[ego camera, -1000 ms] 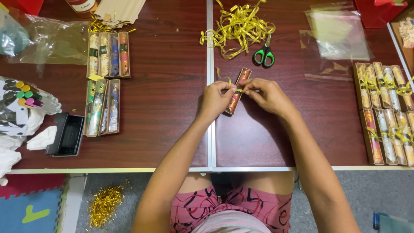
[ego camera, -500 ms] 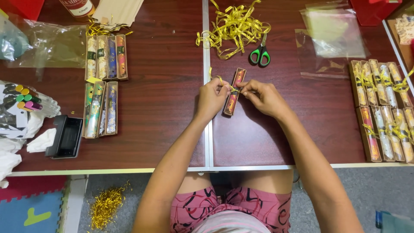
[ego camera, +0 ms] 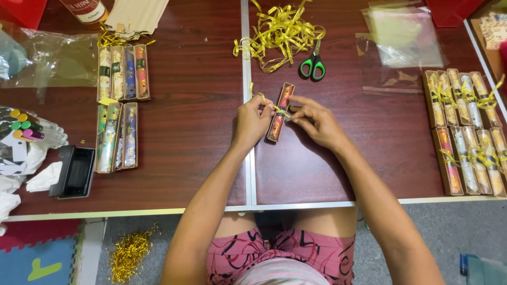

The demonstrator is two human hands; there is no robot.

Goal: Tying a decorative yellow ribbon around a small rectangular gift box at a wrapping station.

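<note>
At the middle of the dark wooden table (ego camera: 185, 158), the person had both hands on a narrow box (ego camera: 280, 112) that lay flat on the tabletop, tilted a little off the table's centre seam. The left hand (ego camera: 252, 120) was curled nearly closed, its fingertips pinching a strand of gold ribbon (ego camera: 262, 98) at the box's left side. The right hand (ego camera: 317, 120) was half closed, fingertips pinching the ribbon where it crossed the box and touching the box's right edge.

Toward the far edge, just beyond the box, sat a loose heap of ribbon (ego camera: 280, 32) with green-handled scissors (ego camera: 313, 66) beside it. Clear plastic bags (ego camera: 401, 47) lay further right. Along the right edge stood rows of finished boxes (ego camera: 467, 132), each tied with ribbon. On the left half were two groups of untied boxes (ego camera: 119, 105), laid side by side. Near the left front corner rested a small black tray (ego camera: 76, 171), with coloured markers (ego camera: 24, 129) just beyond it at the left edge.
</note>
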